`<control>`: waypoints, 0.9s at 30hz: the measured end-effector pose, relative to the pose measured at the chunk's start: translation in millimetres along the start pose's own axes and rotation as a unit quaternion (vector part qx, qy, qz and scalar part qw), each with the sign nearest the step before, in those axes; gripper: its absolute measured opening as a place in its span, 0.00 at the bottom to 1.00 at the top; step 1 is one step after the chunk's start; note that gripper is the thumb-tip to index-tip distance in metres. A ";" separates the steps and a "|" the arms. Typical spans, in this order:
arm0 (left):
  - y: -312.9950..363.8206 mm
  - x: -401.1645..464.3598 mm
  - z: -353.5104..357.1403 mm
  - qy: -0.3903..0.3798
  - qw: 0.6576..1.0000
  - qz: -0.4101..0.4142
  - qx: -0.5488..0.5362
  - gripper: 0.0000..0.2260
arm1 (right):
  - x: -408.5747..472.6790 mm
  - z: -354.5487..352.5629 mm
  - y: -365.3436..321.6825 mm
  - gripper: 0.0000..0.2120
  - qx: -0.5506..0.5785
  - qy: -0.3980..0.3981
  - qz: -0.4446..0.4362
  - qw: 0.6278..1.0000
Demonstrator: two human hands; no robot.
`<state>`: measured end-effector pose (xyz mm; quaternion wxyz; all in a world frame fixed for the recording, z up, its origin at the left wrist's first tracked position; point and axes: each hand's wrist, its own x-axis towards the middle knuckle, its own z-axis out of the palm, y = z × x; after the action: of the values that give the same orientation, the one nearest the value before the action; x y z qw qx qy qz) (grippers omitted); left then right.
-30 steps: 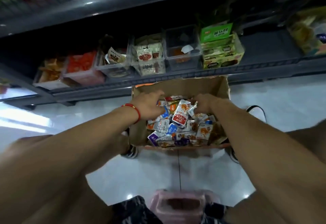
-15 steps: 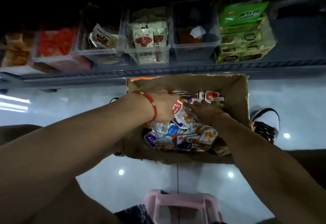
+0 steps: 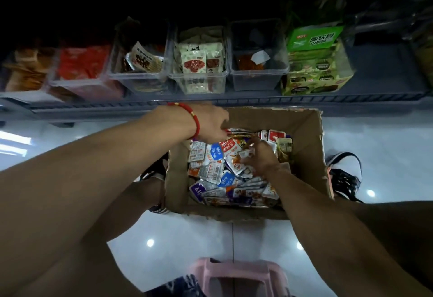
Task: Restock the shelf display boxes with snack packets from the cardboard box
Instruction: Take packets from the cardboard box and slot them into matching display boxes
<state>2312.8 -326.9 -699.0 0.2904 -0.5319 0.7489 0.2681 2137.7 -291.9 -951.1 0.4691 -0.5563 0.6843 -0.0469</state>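
Glossy white tiled floor (image 3: 182,233); pink stool (image 3: 236,275), grey shelving (image 3: 386,102)

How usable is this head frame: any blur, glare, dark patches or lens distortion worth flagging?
Head view: wide-angle bending curves the shelf edge; the recess above the display boxes is nearly black; ceiling-light glare spots dot the glossy floor; the leftmost boxes smear with motion blur; the snack packets in the cardboard box read fairly sharp.

Matt, rough-edged brown cardboard box (image 3: 307,147); glossy foil snack packets (image 3: 212,156); clear plastic display boxes (image 3: 257,79); polished floor tiles (image 3: 182,233).
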 end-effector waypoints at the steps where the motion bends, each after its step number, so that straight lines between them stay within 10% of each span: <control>1: -3.7 2.3 2.8 -0.014 1.000 -0.001 0.009 0.23 | 3.8 4.3 1.4 0.29 0.016 0.011 0.017 1.000; 9: -14.6 48.8 23.5 0.017 0.990 -0.022 -0.138 0.18 | 8.5 25.0 -12.2 0.45 -0.124 0.021 0.100 0.987; 14: -7.1 74.8 49.8 0.027 0.968 -0.052 -0.242 0.20 | 14.3 8.2 -16.7 0.16 -0.034 -0.012 0.112 0.993; 22: -8.5 67.3 59.0 0.070 0.945 -0.090 -0.306 0.22 | -14.9 -69.0 -39.9 0.20 0.103 0.002 0.052 0.993; 24: -6.3 58.3 57.3 0.053 0.894 -0.099 -0.434 0.22 | -35.8 -85.5 -58.6 0.15 0.198 -0.003 0.008 0.980; 27: 6.8 38.9 39.2 -0.030 0.696 -0.065 -0.714 0.23 | -66.6 -115.0 -95.4 0.09 0.265 -0.028 -0.057 0.962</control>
<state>2301.8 -322.1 -753.4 -0.1380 -0.6183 0.2867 0.7186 2122.3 -326.8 -792.0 0.6153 -0.4509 0.6014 -0.2376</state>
